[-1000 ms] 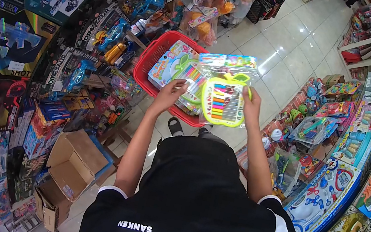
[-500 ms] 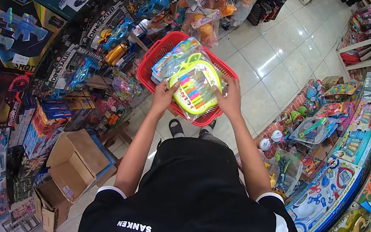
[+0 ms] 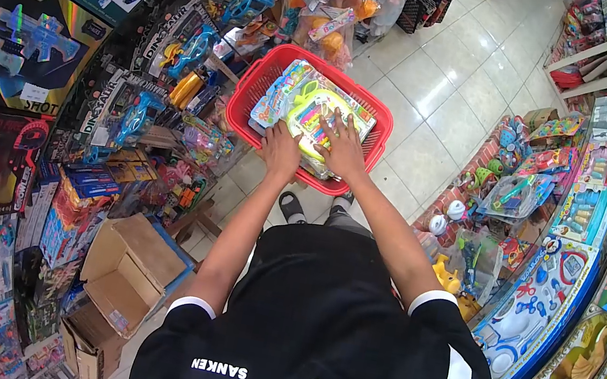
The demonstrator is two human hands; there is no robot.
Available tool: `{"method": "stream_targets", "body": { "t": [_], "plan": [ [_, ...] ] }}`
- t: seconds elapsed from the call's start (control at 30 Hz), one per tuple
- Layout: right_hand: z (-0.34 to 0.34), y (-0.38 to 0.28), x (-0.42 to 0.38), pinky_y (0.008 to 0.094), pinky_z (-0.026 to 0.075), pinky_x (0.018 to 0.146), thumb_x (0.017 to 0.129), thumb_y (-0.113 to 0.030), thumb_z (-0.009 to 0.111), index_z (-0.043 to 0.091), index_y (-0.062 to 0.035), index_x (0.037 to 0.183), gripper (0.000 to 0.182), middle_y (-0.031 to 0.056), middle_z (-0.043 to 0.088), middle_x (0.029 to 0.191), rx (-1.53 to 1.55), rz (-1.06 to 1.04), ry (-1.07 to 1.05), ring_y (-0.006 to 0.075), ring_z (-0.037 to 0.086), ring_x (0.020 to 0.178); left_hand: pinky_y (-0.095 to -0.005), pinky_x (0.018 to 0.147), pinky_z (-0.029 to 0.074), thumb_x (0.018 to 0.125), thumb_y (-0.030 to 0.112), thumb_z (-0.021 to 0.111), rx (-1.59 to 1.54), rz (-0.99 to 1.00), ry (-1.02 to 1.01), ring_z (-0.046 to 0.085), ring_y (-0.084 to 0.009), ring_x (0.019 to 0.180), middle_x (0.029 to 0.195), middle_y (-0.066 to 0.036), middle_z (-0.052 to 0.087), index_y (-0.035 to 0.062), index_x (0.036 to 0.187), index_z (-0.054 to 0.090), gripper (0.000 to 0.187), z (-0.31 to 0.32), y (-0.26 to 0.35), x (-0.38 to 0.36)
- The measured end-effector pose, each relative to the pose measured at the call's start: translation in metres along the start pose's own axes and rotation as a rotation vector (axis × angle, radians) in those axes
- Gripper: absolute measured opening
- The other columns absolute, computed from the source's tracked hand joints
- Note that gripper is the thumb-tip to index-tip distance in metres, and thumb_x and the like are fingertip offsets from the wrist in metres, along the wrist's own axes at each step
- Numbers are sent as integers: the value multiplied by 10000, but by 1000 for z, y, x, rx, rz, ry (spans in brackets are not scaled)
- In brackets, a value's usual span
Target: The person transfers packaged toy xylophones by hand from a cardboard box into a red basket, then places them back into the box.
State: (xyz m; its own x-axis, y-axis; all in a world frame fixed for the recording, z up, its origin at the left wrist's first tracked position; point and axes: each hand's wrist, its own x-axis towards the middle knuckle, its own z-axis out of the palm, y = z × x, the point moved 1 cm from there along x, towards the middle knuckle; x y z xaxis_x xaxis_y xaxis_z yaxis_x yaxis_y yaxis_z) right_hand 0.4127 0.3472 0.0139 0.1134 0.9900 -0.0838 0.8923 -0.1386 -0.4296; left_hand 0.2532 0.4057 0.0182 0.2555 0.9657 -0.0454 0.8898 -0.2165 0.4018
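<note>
A red plastic basket (image 3: 381,126) holds packaged toys. Uppermost in it lies a yellow-green toy (image 3: 304,100) in clear plastic, with a row of bright coloured bars like a xylophone, partly covered by my hands. My right hand (image 3: 343,148) rests on it with fingers spread. At its near left side, my left hand (image 3: 280,150) lies with fingers extended against the packaging. A blue-and-white packaged toy (image 3: 270,102) shows beside it at the basket's left.
Shelves of boxed toy guns (image 3: 36,45) line the left. An open cardboard box (image 3: 125,280) stands on the floor below them. Bagged toys (image 3: 331,32) hang beyond the basket. Toy doctor sets (image 3: 534,311) and other packs fill the right side, across the tiled floor (image 3: 445,76).
The yellow-green toy went from being held up over the basket to lying inside it. Both hands moved down with it, and their grip on its edges loosened into flat, spread fingers.
</note>
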Motion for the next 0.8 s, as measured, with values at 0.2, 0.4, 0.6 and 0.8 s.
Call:
{"method": "stream_targets", "body": {
  "t": [0.2,0.4,0.6,0.8],
  "plan": [
    [0,9,-9,510,295,1145,851,-230,680,482,-193,1429,612,178,279,1561,71,-8,18,445,249,1421,-535,997,360,857,327,695,47,52,24,432,-394,1247,1329,-211,461,-52,1202,506,546,-19,-10,-10],
    [-27,-5,-57,492,340,1040,768,-116,731,498,7,1212,517,235,466,1247,107,447,613,400,445,1164,-547,1095,280,851,304,697,25,104,255,316,-429,1354,1440,-254,350,-45,1317,447,634,-51,-67,5],
    [12,32,-84,447,467,925,840,-177,702,408,52,1255,558,271,617,1128,735,652,364,388,612,1058,-523,1110,284,837,130,694,-350,158,293,307,-443,1356,1393,-270,376,-47,1334,397,606,-36,-108,31],
    [7,65,-68,390,515,899,776,-94,720,423,52,1233,564,243,667,1074,815,565,359,326,675,1000,-462,1044,378,843,91,686,-468,43,376,471,-406,1212,1295,-256,462,-25,1334,431,565,-12,-133,57]
  ]
}}
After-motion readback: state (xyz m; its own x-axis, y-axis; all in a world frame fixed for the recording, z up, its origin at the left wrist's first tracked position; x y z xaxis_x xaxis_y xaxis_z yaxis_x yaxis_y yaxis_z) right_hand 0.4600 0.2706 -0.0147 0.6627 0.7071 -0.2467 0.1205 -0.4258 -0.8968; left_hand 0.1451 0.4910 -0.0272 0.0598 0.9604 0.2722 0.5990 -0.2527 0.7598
